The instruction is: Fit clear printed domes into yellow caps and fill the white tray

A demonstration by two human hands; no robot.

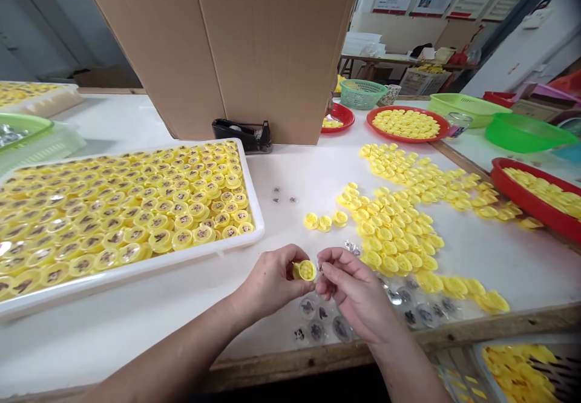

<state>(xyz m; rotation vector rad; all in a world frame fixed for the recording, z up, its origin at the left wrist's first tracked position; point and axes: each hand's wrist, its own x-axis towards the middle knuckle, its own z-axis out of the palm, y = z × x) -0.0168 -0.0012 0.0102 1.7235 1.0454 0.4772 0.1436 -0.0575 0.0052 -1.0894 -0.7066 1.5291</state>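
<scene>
Left hand [272, 282] pinches a round yellow plastic cap [305, 270] above the white desk [290, 173]. Right hand [354, 288] is curled beside it, its contents indistinct. Clear printed discs [318, 324] lie beneath, partly hidden.

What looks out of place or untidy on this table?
Mostly orderly. Three yellow caps lie apart from the big loose heap, and a few tiny pieces sit scattered beside the white tray. The left hand holds one cap.

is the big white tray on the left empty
No, the large white plastic tray is packed with round yellow plastic caps, many showing dark picture inserts.
</scene>
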